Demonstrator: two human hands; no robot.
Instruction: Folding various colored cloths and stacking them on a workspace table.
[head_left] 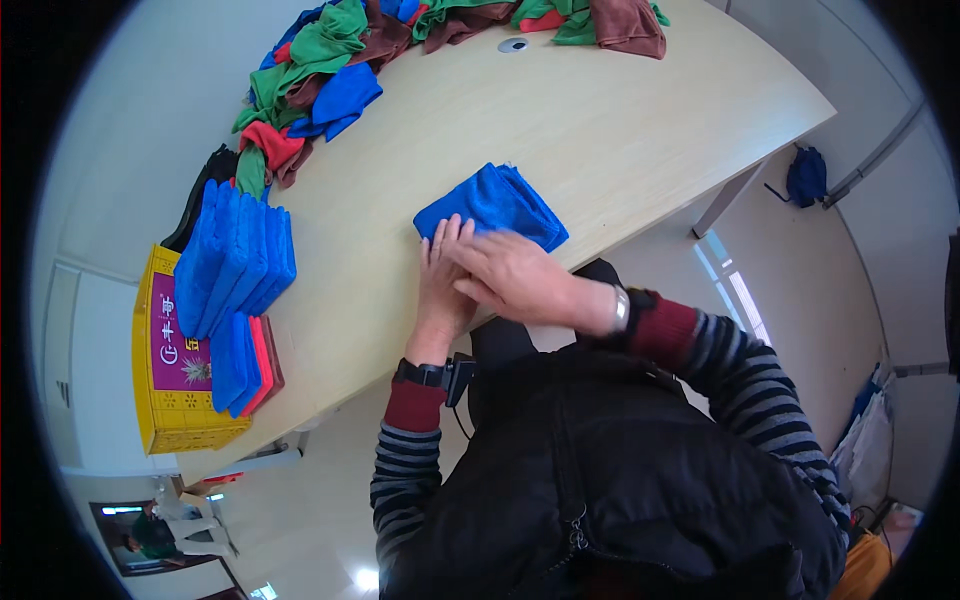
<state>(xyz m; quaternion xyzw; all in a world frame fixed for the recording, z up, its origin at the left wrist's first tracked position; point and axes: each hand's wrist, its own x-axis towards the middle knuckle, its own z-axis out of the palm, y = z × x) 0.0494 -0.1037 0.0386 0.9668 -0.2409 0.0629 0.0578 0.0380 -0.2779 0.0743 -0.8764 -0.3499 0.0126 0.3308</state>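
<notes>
A folded blue cloth (pixel 492 200) lies on the light wooden table in front of me, its layered edges at the right side. My left hand (pixel 443 285) rests at the cloth's near left corner, fingers stretched out and their tips touching it. Across it lies my right hand (pixel 525 278), with its fingers extended over the left fingers and the cloth's near edge. Motion blurs the right fingertips. Neither hand grips anything that I can see. The right hand covers part of the left hand and of the cloth's near edge.
Loose green, brown, red and blue cloths (pixel 325 50) are heaped along the table's (pixel 620 130) far edge. At left, folded blue cloths (pixel 235 255) stand stacked beside a yellow carton (pixel 190 435). A round cable grommet (pixel 513 45) sits in the tabletop. Another person (pixel 160 535) is in the distance.
</notes>
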